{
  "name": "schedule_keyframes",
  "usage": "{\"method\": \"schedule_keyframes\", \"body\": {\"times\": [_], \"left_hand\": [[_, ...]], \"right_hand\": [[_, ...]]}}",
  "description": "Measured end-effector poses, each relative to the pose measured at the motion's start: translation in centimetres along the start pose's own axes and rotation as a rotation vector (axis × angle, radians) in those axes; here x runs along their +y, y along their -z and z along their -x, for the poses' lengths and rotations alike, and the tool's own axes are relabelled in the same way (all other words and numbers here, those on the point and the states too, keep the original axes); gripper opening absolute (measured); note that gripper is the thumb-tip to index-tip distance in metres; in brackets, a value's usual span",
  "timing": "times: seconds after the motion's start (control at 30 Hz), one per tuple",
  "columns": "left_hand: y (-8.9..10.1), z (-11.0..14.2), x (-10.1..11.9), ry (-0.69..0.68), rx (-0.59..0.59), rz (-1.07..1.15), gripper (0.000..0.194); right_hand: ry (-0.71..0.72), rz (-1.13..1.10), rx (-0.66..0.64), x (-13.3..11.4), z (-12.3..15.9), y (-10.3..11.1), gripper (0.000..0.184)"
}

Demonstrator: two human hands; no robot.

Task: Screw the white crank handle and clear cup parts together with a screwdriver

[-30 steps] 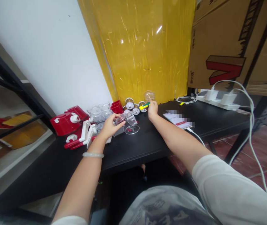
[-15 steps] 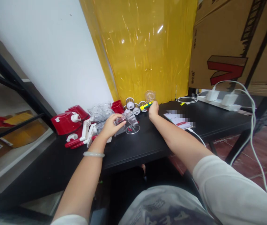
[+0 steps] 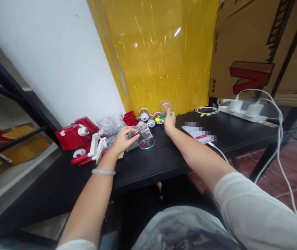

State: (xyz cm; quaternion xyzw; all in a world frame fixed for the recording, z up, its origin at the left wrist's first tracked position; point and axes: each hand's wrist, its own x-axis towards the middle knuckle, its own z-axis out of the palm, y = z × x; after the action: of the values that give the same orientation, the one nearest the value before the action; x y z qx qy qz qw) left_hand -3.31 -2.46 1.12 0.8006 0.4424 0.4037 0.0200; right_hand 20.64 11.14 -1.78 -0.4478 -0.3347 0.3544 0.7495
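Observation:
My right hand (image 3: 170, 122) is closed around the green and yellow handle of a screwdriver (image 3: 161, 117). Its thin shaft points left toward a clear plastic part (image 3: 145, 131); whether the tip touches it I cannot tell. On the left side of that part, my left hand (image 3: 124, 139) grips it between thumb and fingers. A round clear rim with a red mark lies at the near end of the part, low over the table. Just behind sit several metal-banded cylinders with white ends (image 3: 144, 114). A clear round piece (image 3: 166, 105) stands behind my right hand.
Red plastic housings (image 3: 72, 136) and white-and-red handles (image 3: 94, 147) lie left on the black table (image 3: 153, 166). Several clear cups (image 3: 109, 123) and a red bin (image 3: 130, 118) are behind. A phone (image 3: 197, 133) on a cable and a power strip (image 3: 242, 114) are right.
My right hand's fingers have shifted slightly on the screwdriver handle, and the handle has turned a little. My left hand and the clear part stay nearly where they were.

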Motion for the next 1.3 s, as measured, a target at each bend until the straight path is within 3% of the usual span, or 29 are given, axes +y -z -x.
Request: {"method": "schedule_keyframes", "body": {"times": [0.27, 0.43, 0.73, 1.07, 1.3], "left_hand": [[0.0, 0.0, 0.1, -0.001, 0.002, 0.003, 0.036], [0.0, 0.0, -0.1, -0.008, 0.000, -0.015, 0.035], [-0.1, 0.0, -0.6, -0.052, 0.014, -0.029, 0.033], [-0.1, 0.0, -0.5, -0.043, 0.013, -0.031, 0.032], [-0.1, 0.0, -0.4, -0.049, 0.015, -0.022, 0.033]], "right_hand": [[-0.112, -0.163, -0.005, -1.5, 1.2, 0.0, 0.024], [-0.129, -0.120, 0.006, -1.5, 1.0, 0.0, 0.016], [-0.041, -0.089, -0.047, 0.4, -0.3, -0.2, 0.033], [-0.164, -0.181, 0.011, -1.1, 0.7, -0.1, 0.022], [-0.078, -0.043, 0.026, -0.4, 0.2, -0.1, 0.020]]}}
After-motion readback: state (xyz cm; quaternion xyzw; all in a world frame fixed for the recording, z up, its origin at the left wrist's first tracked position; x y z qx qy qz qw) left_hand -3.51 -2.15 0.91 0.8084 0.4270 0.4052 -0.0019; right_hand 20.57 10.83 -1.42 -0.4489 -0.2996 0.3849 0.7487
